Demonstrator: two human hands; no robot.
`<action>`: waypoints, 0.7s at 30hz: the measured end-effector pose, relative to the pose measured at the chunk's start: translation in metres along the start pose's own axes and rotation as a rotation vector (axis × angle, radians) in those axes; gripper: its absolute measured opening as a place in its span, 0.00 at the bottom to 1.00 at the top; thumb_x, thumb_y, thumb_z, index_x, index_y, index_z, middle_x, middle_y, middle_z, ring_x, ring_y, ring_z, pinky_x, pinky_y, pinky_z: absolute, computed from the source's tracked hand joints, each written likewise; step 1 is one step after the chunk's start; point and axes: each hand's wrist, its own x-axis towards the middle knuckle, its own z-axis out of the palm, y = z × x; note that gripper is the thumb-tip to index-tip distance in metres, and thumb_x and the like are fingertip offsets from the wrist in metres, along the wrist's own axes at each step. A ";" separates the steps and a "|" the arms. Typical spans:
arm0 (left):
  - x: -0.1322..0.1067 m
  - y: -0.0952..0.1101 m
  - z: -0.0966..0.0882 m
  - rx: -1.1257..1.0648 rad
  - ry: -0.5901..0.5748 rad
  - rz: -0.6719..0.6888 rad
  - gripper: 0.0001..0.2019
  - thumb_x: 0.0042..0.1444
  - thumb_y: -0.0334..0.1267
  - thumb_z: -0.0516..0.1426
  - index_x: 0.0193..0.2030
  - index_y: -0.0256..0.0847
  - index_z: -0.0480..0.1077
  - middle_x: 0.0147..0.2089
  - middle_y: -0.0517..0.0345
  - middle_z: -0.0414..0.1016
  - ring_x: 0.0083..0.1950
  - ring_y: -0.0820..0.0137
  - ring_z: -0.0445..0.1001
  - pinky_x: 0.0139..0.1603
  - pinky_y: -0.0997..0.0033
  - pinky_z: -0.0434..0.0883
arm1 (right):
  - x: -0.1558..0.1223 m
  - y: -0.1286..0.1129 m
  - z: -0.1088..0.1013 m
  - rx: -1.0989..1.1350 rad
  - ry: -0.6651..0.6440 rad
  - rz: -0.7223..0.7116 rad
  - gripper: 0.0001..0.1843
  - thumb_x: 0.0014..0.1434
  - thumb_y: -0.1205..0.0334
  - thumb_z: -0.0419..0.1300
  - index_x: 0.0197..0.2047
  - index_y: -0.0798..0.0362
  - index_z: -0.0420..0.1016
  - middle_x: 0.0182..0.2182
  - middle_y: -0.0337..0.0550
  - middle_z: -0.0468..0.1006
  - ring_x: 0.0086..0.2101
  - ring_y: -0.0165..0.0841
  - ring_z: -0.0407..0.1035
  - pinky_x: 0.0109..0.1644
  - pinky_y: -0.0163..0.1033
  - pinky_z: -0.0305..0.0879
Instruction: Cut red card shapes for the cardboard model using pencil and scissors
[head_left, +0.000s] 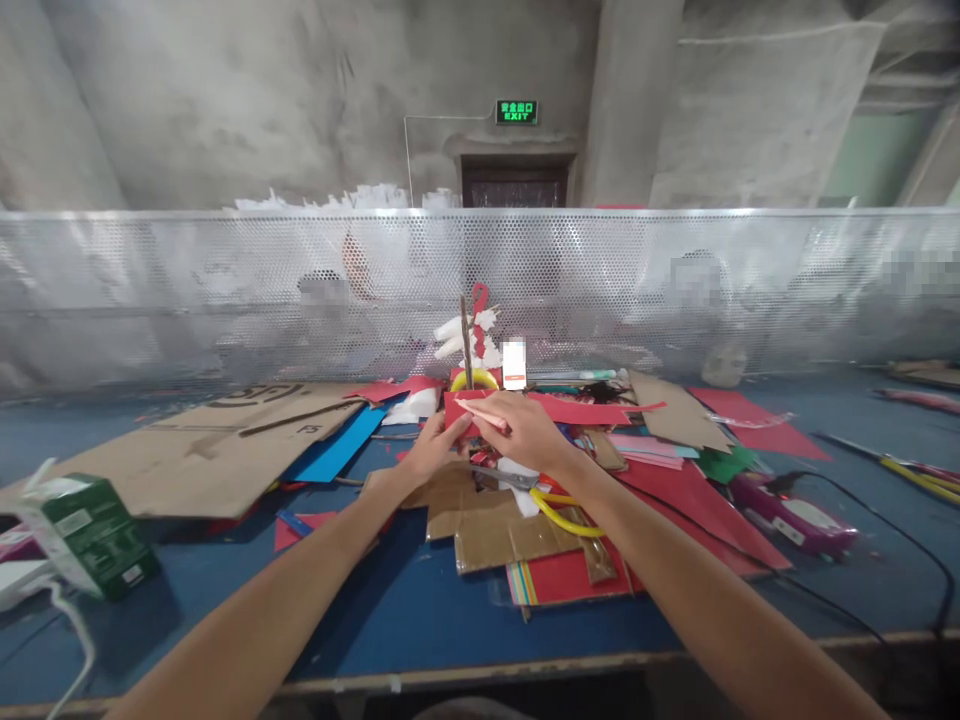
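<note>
Blue tabletop (202, 560); left hand (431, 448), fingers clamped on red paper (451, 403); right hand (523, 425) over it, finger closure unclear; likely paper-positioning step; next move needs steady hold.

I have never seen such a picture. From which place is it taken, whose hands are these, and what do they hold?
There is no robot here. A camera worn on a person's head looks forward and down. That person's bare left hand seems to pinch a flat red paper-like sheet; the bare right hand is over it, its exact grip unclear. The blue tabletop bears yellow-handled metal scissors, large flat brown cardboard and, at the left, a green printed box.
</note>
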 end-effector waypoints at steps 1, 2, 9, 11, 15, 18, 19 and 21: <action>0.000 0.000 0.000 0.001 -0.002 0.003 0.25 0.58 0.60 0.59 0.27 0.38 0.67 0.19 0.63 0.66 0.21 0.74 0.65 0.26 0.73 0.64 | 0.000 0.000 0.000 -0.009 -0.001 0.005 0.19 0.69 0.61 0.54 0.60 0.47 0.76 0.52 0.43 0.82 0.52 0.37 0.74 0.57 0.45 0.70; 0.000 0.001 0.001 0.002 -0.003 0.005 0.25 0.58 0.60 0.59 0.27 0.38 0.67 0.19 0.63 0.66 0.21 0.74 0.65 0.26 0.73 0.64 | 0.000 0.000 0.000 -0.016 -0.004 0.007 0.20 0.69 0.62 0.54 0.61 0.47 0.75 0.52 0.43 0.82 0.52 0.37 0.74 0.58 0.45 0.70; 0.001 -0.003 -0.001 0.029 -0.015 0.013 0.25 0.59 0.59 0.58 0.25 0.37 0.69 0.20 0.60 0.68 0.23 0.73 0.66 0.27 0.72 0.65 | 0.000 -0.006 0.003 -0.010 -0.090 -0.016 0.19 0.69 0.61 0.54 0.60 0.49 0.76 0.48 0.45 0.82 0.48 0.37 0.75 0.51 0.43 0.72; 0.000 -0.004 -0.002 0.033 -0.014 0.014 0.24 0.59 0.58 0.58 0.26 0.37 0.70 0.22 0.59 0.69 0.24 0.73 0.68 0.27 0.73 0.65 | 0.001 -0.009 0.004 0.017 -0.120 -0.033 0.18 0.69 0.61 0.54 0.59 0.49 0.77 0.46 0.46 0.82 0.45 0.37 0.75 0.49 0.43 0.73; -0.001 -0.004 -0.002 0.043 -0.010 0.014 0.23 0.59 0.57 0.58 0.27 0.37 0.70 0.22 0.59 0.69 0.24 0.72 0.68 0.28 0.73 0.65 | 0.001 -0.011 0.003 0.034 -0.105 -0.014 0.18 0.68 0.62 0.55 0.58 0.47 0.77 0.46 0.46 0.83 0.45 0.39 0.75 0.49 0.46 0.73; -0.001 -0.001 0.000 0.060 -0.014 0.010 0.25 0.60 0.58 0.57 0.25 0.37 0.69 0.20 0.60 0.68 0.22 0.73 0.66 0.28 0.72 0.65 | 0.002 -0.010 0.000 0.045 -0.052 0.018 0.19 0.69 0.62 0.53 0.59 0.43 0.76 0.49 0.43 0.82 0.48 0.38 0.75 0.54 0.47 0.71; -0.001 0.000 0.000 0.064 -0.014 0.008 0.26 0.61 0.59 0.56 0.24 0.37 0.69 0.19 0.60 0.68 0.22 0.73 0.66 0.29 0.72 0.65 | 0.003 -0.010 -0.001 0.049 -0.039 0.028 0.19 0.69 0.62 0.53 0.60 0.43 0.76 0.50 0.43 0.82 0.49 0.38 0.75 0.55 0.47 0.71; -0.001 0.001 0.000 0.069 -0.014 0.006 0.26 0.61 0.59 0.57 0.23 0.38 0.68 0.19 0.60 0.68 0.22 0.73 0.66 0.29 0.71 0.65 | 0.003 -0.009 -0.001 0.050 -0.025 0.047 0.19 0.69 0.61 0.53 0.60 0.44 0.75 0.50 0.43 0.82 0.49 0.37 0.75 0.57 0.47 0.70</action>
